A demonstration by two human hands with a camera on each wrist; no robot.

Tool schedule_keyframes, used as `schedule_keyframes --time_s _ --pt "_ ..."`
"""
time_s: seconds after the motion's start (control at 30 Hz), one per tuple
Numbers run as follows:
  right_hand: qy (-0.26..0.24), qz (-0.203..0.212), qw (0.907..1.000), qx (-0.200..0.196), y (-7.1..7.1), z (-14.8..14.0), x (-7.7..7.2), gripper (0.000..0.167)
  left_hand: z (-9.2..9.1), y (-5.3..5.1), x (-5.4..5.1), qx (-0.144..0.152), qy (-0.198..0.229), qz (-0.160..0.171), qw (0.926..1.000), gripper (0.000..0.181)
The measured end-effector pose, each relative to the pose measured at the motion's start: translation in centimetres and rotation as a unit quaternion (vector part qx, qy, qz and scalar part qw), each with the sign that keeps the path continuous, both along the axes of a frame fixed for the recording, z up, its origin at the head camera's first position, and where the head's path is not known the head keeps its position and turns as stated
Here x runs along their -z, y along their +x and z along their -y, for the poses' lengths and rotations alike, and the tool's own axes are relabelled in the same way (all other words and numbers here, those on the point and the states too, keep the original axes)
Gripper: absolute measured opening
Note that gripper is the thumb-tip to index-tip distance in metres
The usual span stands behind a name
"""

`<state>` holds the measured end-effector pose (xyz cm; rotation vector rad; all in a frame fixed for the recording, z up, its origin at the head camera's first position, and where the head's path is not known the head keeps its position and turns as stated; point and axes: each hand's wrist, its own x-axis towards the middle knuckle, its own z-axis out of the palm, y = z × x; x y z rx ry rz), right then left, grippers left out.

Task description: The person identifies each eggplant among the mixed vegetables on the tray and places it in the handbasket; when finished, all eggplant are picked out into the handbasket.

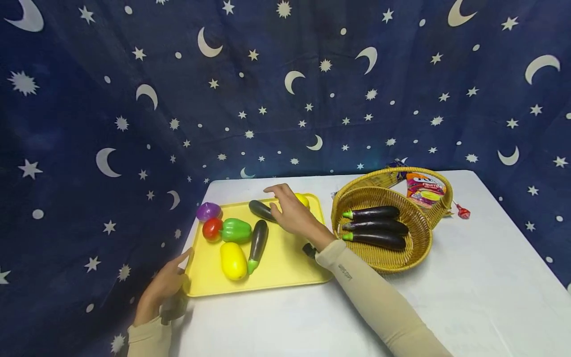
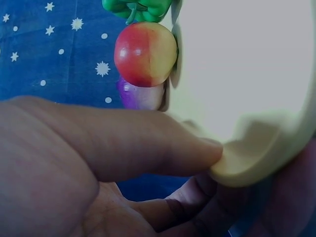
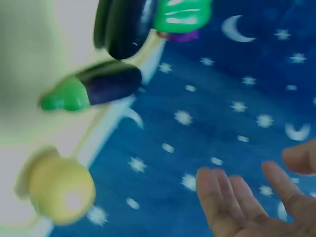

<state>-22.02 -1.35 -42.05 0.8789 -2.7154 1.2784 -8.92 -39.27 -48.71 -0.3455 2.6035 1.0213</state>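
Observation:
My left hand pinches the near-left corner of a yellow tray, thumb over the rim and fingers beneath, as the left wrist view shows. Above the tray's far side, my right hand hovers with fingers extended, holding nothing. Near it lie one eggplant, partly covered, and a yellow fruit, mostly hidden in the head view. Another eggplant lies mid-tray, beside a green bell pepper and an oblong yellow fruit. A red round fruit and a purple onion-shaped piece sit at the left edge.
Right of the tray stands a wicker basket with a tall handle, holding three eggplants. Behind it are a colourful snack packet and a red-wrapped lollipop. A dark starry curtain hangs behind the white table.

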Motion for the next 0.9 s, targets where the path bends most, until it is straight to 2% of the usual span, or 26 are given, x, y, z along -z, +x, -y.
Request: schedule_keyframes --time_s 0.07,0.17,0.3,0.4,0.57,0.77,0.9 --pt "0.015 0.030 0.9994 0.011 -1.8 1.7 1.0 0.048 0.0 0.0 0.2 -0.008 0.006 -0.002 1.0000 0.091" --pt "0.074 0.055 0.9958 0.002 -4.0 3.5 2.6 0.048 0.1 0.2 0.4 -0.019 0.013 -0.009 0.9997 0.093" --pt "0.176 0.064 0.9817 -0.035 -5.6 4.4 4.4 0.050 0.0 0.3 0.5 -0.021 0.022 -0.018 0.9994 0.091" --pt "0.204 0.079 0.9743 -0.054 -6.2 4.5 5.1 0.055 -0.1 0.3 0.2 -0.025 0.018 -0.020 0.9993 0.089" --pt "0.205 0.107 0.9706 -0.066 -6.6 3.9 5.8 0.062 -0.3 0.2 -0.1 -0.029 0.011 -0.017 0.9994 0.089" --pt "0.194 0.111 0.9726 -0.064 -6.8 4.0 6.5 0.066 -0.4 0.3 0.2 -0.040 0.009 -0.014 0.9990 0.090" --pt "0.190 0.113 0.9740 -0.052 -6.4 4.2 6.7 0.067 -0.5 0.3 0.1 -0.035 -0.007 -0.019 0.9992 0.087"
